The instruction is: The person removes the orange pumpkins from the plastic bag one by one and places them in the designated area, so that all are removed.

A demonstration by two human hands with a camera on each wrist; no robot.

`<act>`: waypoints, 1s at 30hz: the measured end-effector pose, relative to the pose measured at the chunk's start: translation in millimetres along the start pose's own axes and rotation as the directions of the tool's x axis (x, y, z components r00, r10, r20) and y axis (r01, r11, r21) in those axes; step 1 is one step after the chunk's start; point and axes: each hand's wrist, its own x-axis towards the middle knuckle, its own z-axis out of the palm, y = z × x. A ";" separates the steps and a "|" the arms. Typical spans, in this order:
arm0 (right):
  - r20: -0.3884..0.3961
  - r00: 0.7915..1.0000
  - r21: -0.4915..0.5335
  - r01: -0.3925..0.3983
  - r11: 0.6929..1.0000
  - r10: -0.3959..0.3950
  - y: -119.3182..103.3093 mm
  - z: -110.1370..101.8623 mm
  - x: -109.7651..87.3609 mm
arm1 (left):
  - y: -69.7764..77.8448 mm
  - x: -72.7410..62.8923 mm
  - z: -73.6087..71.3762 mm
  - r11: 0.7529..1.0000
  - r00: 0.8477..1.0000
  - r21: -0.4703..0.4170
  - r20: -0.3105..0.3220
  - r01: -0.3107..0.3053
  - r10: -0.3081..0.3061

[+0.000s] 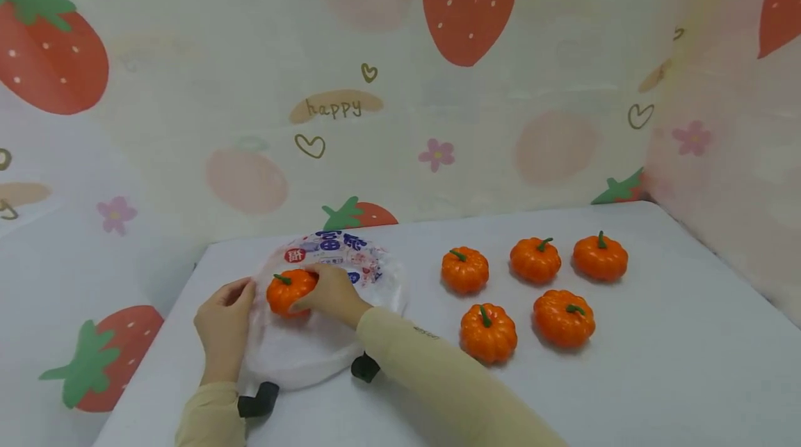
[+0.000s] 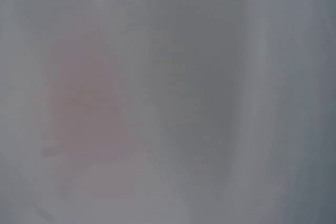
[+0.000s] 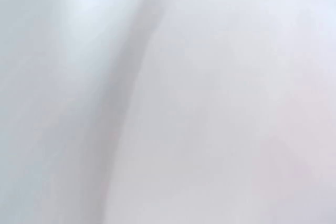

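A white plastic bag (image 1: 313, 356) with blue and red print lies spread out on the left part of the table. At its left edge my left hand (image 1: 224, 325) pinches the plastic between thumb and fingers. My right hand (image 1: 333, 294) grips a small orange pumpkin (image 1: 289, 292) with a green stem, thumb on its near side and fingers behind. In the head view that pumpkin overlaps the bag's left half, close to the left hand. Both wrist views are filled with pale blur, and neither hand shows there.
Several more small pumpkins stand on the white table (image 1: 657, 363) to the right, among them a near one (image 1: 489, 334) and a far right one (image 1: 600, 257). Dark wrist cameras (image 1: 259, 400) hang below the wrists. Strawberry-printed cloth (image 1: 400, 176) rises behind the table.
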 end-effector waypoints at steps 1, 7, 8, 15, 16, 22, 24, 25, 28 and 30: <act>0.000 1.000 -0.004 0.002 1.000 -0.002 0.5 -5.5 -3.1 | 0.3 0.1 -0.7 1.000 1.000 -0.005 -0.002 0.003 -0.003; -0.026 1.000 -0.016 0.010 1.000 -0.011 1.5 -41.2 -23.7 | 1.0 2.7 -4.2 1.000 1.000 -0.024 0.001 0.018 -0.018; -0.027 1.000 -0.008 0.013 1.000 -0.013 1.4 -47.4 -28.0 | 0.3 2.7 -4.8 0.999 1.000 -0.023 0.005 0.025 -0.025; -0.016 1.000 0.067 -0.006 0.998 0.008 -1.4 -85.0 -60.3 | -6.3 -1.8 -9.3 0.997 0.996 0.005 0.027 0.083 -0.083; -0.016 1.000 0.078 -0.010 0.997 0.011 -1.8 -90.6 -64.3 | -6.2 -2.2 -9.3 0.996 0.996 0.006 0.026 0.085 -0.085; -0.021 1.000 0.127 -0.020 0.992 0.023 1.2 -125.9 -87.0 | -3.2 -1.0 -4.1 0.995 0.995 -0.001 0.037 0.097 -0.097; -0.024 0.999 0.135 -0.018 0.991 0.022 4.1 -136.5 -93.8 | -3.3 0.2 -1.5 0.995 0.994 -0.008 0.043 0.100 -0.100; -0.027 0.999 0.142 -0.021 0.990 0.025 5.7 -141.2 -96.8 | -3.1 0.7 -0.2 0.995 0.995 -0.010 0.040 0.094 -0.094; -0.045 0.998 0.143 -0.036 0.989 0.043 10.4 -153.2 -103.3 | -3.6 1.7 3.2 0.997 0.996 -0.011 0.043 0.081 -0.080; -0.061 0.996 0.134 -0.050 0.990 0.059 13.5 -160.3 -107.2 | -4.0 2.1 5.5 0.997 0.996 -0.012 0.043 0.073 -0.073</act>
